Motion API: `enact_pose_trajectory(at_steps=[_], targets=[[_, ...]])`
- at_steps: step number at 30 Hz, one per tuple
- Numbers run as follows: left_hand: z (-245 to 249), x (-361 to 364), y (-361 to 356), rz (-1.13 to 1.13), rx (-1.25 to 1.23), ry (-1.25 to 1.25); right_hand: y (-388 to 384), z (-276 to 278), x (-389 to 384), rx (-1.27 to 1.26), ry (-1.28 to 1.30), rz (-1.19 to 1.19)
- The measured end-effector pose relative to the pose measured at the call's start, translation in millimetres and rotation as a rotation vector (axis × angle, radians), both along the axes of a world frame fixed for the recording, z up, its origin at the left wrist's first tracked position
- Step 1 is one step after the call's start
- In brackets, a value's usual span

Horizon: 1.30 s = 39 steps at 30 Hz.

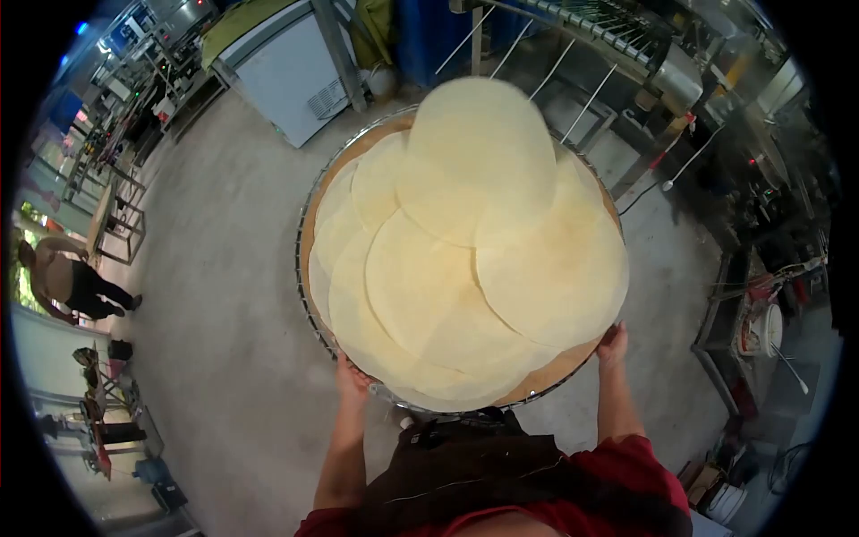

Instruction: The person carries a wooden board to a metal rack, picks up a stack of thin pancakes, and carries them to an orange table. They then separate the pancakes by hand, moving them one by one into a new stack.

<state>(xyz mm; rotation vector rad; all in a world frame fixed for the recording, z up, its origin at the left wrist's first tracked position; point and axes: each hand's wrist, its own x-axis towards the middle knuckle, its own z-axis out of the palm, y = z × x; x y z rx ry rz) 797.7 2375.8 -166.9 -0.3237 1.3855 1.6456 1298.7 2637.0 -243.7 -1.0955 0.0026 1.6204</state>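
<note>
The left hand (pixel 355 378) has its grip on the near-left edge of a round tray (pixel 555 369), and the right hand (pixel 613 346) grips its near-right edge, each holding the rim; how far the fingers reach underneath cannot be told. On the tray lie thin, pale yellow round sheets (pixel 429 277), overlapping and covering most of its brown surface, with bare strips along the edge. One sheet (pixel 479 152) juts past the tray's far rim, its outline slightly blurred, and another lies against its right side. Just on the near side of the tray are a dark apron (pixel 465 474) and a red sleeve (pixel 635 474). Below and around the tray spreads grey floor (pixel 224 268). Beyond it to the left stands a white cabinet (pixel 291 76); beyond it to the right, a machine with pale rods (pixel 550 70). Well left of the tray is another person (pixel 67 277); well right, a white bucket (pixel 765 331).
</note>
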Motion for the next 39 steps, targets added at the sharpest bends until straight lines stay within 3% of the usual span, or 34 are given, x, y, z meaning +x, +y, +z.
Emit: enact_pose_trajectory(at_steps=[2, 5, 9, 11, 14, 16, 17, 18, 19, 20, 22, 24, 26, 27, 28, 29, 31, 33, 34, 36, 38, 39], targets=[[-6.4, -14.3, -21.6, -0.051, 0.067, 0.017, 20.2, 20.6, -7.3, 0.097, -0.104, 0.076], [23.3, -11.3, -25.9, 0.014, 0.229, -0.006, 33.9, 62.4, -24.5, -0.097, -0.067, 0.029], [36.8, -10.9, -51.1, 0.162, 0.21, -0.089, 64.0, 3.8, 19.8, 0.191, -0.041, 0.274], [39.9, -5.2, -56.6, 0.278, 0.129, -0.095, 62.9, 37.6, -0.8, 0.036, -0.113, 0.334], [-9.2, -11.6, -83.4, 0.326, 0.174, 0.024, 48.6, 54.4, -18.8, 0.0, -0.076, 0.352], [7.6, -7.1, -85.4, 0.119, 0.229, 0.331, 22.5, 77.2, -43.6, 0.015, -0.012, 0.343], [16.2, -11.7, -78.8, 0.104, 0.268, 0.283, 13.9, 81.4, -42.3, 0.004, 0.006, 0.308], [24.9, -16.4, -71.8, 0.088, 0.306, 0.235, 13.1, 55.0, -18.5, 0.006, 0.003, 0.371], [26.9, -24.5, -70.7, 0.182, 0.309, -0.01, 15.4, 17.8, 2.6, -0.001, 0.001, 0.439], [13.6, -32.1, -82.8, 0.196, 0.259, -0.029, 16.4, 6.9, 3.8, 0.018, 0.003, 0.538], [-23.2, -47.6, -108.1, 0.264, 0.154, -0.043, -9.3, 42.1, -19.1, 0.489, -0.508, 0.586], [-52.3, -40.3, -112.9, 0.21, 0.206, 0.103, -32.4, 101.2, -56.5, 0.527, -0.625, 0.491], [-46.1, -27.7, -126.2, 0.289, 0.276, 0.111, -51.5, 169.5, -105.6, 0.094, -0.366, 0.314], [-36.8, -22.6, -126.1, 0.368, 0.348, 0.033, -43.3, 139.4, -84.9, 0.096, -0.237, 0.391], [-37.0, -20.9, -134.9, 0.353, 0.33, 0.142, -34.8, 109.6, -64.9, 0.09, -0.114, 0.473], [-41.0, -18.7, -148.2, 0.32, 0.301, 0.232, -40.4, 83.0, -31.9, 0.336, -0.349, 0.584], [-47.2, -20.5, -191.1, 0.316, 0.186, 0.161, -57.9, 86.5, -34.2, 0.422, -0.438, 0.703], [-46.7, -35.4, -219.2, 0.298, 0.132, 0.234, -72.2, 100.0, -60.3, 0.058, -0.167, 0.716], [-42.8, -39.2, -229.1, 0.303, 0.112, 0.335, -73.5, 84.1, -63.5, 0.16, -0.207, 0.858], [-22.7, -45.1, -250.3, 0.376, 0.34, 0.005, -79.5, 83.1, -92.4, 0.128, -0.255, 0.912], [-61.2, -50.0, -276.9, 0.391, 0.179, 0.111, -78.7, 82.0, -124.1, 0.105, -0.26, 0.953], [-54.4, -45.6, -280.8, 0.405, 0.181, 0.172, -76.9, 81.3, -142.7, 0.098, -0.255, 0.98]])
